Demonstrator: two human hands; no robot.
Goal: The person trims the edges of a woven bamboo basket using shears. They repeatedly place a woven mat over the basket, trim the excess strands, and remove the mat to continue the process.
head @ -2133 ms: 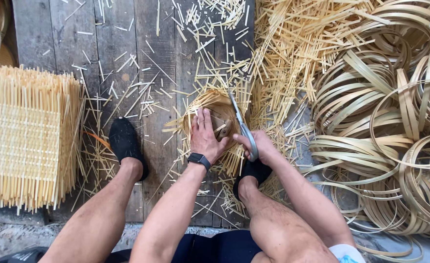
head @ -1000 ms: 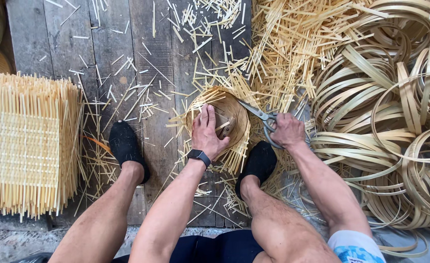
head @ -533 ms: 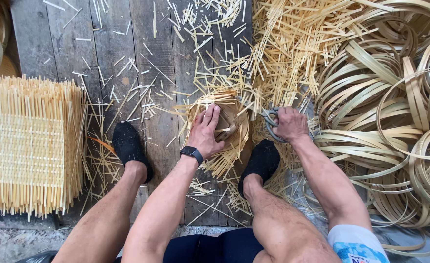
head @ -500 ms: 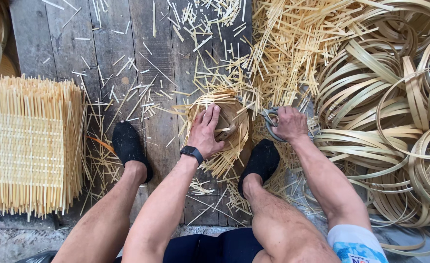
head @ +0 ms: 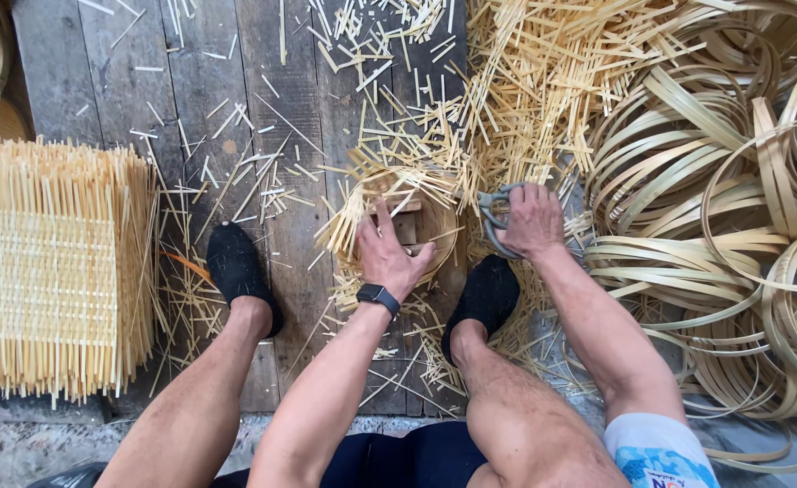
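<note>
Many old grey wooden planks (head: 263, 81) make the floor, and they run from near to far. On the right lies a big heap of bent bamboo hoops (head: 733, 235), curled one inside another. On the left sits a tall stack of woven bamboo mats (head: 51, 271) with loose stick ends poking out on all sides. At the far right of the planks, beside the hoops, is a thick pile of cut bamboo sticks (head: 543, 81). More little sticks lie all over the floor.

In the middle, between two black shoes, is a small round basket (head: 412, 217) that is only half made. Thin strips stick out from its rim like rays.

The left black shoe (head: 236, 271) stands near the mats. The right black shoe (head: 484, 298) is just near the basket, on the right.

The left hand (head: 389, 253) lies flat on the near side of the basket with its fingers spread wide, pressing on it. A black watch is on that wrist. The right hand (head: 529, 221) is curled shut around the grey handles of a pair of scissors (head: 493, 217), just right of the basket. The blades are hidden by the hand and the strips.
</note>
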